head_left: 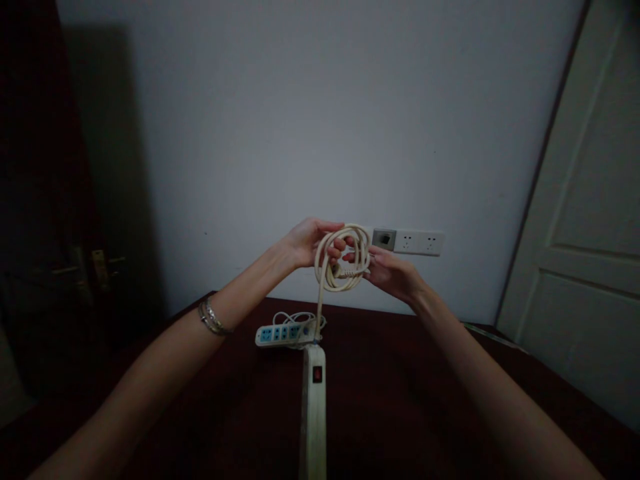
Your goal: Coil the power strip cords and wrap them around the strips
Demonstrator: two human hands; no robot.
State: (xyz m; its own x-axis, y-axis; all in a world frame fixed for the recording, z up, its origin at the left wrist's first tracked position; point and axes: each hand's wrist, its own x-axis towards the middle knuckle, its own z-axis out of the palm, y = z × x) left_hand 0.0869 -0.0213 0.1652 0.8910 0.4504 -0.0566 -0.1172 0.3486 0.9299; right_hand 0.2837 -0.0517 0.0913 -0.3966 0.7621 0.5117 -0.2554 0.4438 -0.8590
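Observation:
A cream power cord (345,288), wound into a round coil, is held up between my two hands. My left hand (313,241) grips the coil's left side, with fingers curled through the loops. On the right side, my right hand (393,270) closes its fingers on the same coil. Part of a plug (345,272) shows inside the loops. From the coil the cord runs straight down to a long white power strip (315,413) with a red switch, lying on the dark red surface and pointing toward me.
A second power strip (280,335) with blue sockets lies behind on the dark red tabletop (400,387), its white cable looped. Wall sockets (419,243) sit on the white wall behind my hands. A pale door (580,267) stands at right, a dark door (45,200) at left.

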